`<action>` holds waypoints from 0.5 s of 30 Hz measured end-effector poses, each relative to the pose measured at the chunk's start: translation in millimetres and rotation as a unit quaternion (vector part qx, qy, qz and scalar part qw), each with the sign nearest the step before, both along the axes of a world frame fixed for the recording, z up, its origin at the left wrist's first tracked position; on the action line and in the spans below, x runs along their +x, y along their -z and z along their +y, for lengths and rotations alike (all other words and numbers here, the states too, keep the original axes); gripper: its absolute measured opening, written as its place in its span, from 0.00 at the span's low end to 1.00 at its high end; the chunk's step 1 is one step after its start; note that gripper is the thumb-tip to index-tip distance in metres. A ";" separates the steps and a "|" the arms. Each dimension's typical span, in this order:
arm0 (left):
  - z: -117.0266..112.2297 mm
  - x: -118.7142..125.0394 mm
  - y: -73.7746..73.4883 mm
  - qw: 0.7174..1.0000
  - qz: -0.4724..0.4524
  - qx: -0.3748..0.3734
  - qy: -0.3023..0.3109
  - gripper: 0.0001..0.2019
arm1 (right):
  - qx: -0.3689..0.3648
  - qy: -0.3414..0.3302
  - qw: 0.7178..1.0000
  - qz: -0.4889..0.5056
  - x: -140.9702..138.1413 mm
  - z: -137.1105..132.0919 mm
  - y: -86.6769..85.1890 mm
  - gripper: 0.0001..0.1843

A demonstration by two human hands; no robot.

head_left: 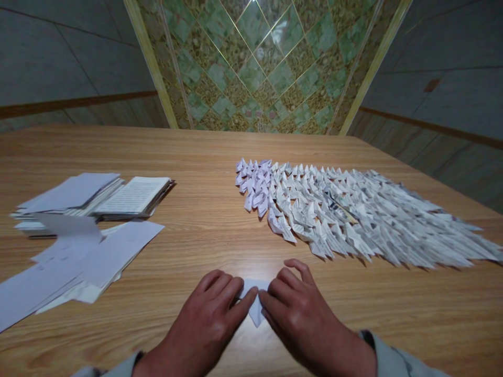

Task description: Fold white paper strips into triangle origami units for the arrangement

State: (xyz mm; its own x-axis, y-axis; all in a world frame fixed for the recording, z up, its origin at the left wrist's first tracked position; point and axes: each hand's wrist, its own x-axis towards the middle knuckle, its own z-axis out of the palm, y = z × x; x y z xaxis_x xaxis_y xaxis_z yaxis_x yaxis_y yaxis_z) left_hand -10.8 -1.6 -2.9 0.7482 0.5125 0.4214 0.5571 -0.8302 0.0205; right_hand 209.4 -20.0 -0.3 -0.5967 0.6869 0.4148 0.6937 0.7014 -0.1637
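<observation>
A small folded piece of white paper (257, 314) lies on the wooden table in front of me, one pointed corner facing me. My left hand (214, 311) covers its left side, with the thumb pressed near the middle of the fold. From the other side my right hand (301, 309) grips it, thumb tip close to the left thumb, one finger raised and bent. Much of the paper is hidden under the fingers.
Many small folded paper boats (346, 214) stand in tight rows at the right, with lilac ones (255, 183) at their left end. Loose white sheets (129, 243) and a stack of printed pages (135, 196) lie at the left of the table (196, 157).
</observation>
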 end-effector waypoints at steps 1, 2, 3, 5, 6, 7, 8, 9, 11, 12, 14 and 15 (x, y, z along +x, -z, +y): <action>-0.4 -1.0 -0.6 1.000 0.001 0.001 -0.003 0.19 | 0.002 0.001 1.000 -0.005 0.2 -0.6 0.9 0.05; -0.8 -2.1 -1.1 1.000 0.002 0.001 -0.006 0.19 | 0.008 0.003 1.000 -0.008 0.3 -1.2 1.3 0.04; -1.1 -3.4 -1.3 1.000 0.002 0.001 -0.009 0.19 | 0.013 0.005 1.000 -0.012 0.2 -1.7 1.0 0.04; -1.6 -6.8 -0.8 1.000 0.005 0.001 -0.015 0.20 | 0.022 0.009 0.999 -0.021 -0.1 -2.4 -1.2 0.03; -1.8 -9.1 0.0 1.000 0.006 0.003 -0.017 0.20 | 0.024 0.011 0.999 -0.026 -0.2 -2.5 -3.0 0.04; -1.9 -11.9 1.2 1.000 0.007 0.007 -0.020 0.21 | 0.026 0.012 0.999 -0.030 0.0 -2.5 -5.0 0.06; -1.9 -15.1 2.6 1.000 0.009 0.012 -0.024 0.22 | 0.028 0.015 0.999 -0.034 0.5 -2.3 -6.9 0.07; -1.9 -18.8 4.3 0.999 0.011 0.015 -0.029 0.22 | 0.030 0.019 0.999 -0.038 1.2 -2.2 -8.7 0.09; -1.7 -26.8 7.5 0.999 0.018 0.020 -0.038 0.22 | 0.033 0.030 0.998 -0.043 3.3 -1.8 -11.2 0.12; -1.6 -30.5 8.5 0.999 0.019 0.021 -0.040 0.22 | 0.034 0.036 0.998 -0.047 4.5 -1.6 -11.8 0.12; -0.9 -35.4 8.4 0.999 0.012 0.016 -0.039 0.20 | 0.036 0.046 0.997 -0.055 6.8 -1.2 -11.8 0.13; -0.2 -35.9 6.9 0.999 -0.001 0.007 -0.037 0.19 | 0.039 0.048 0.996 -0.059 7.5 -0.7 -11.3 0.14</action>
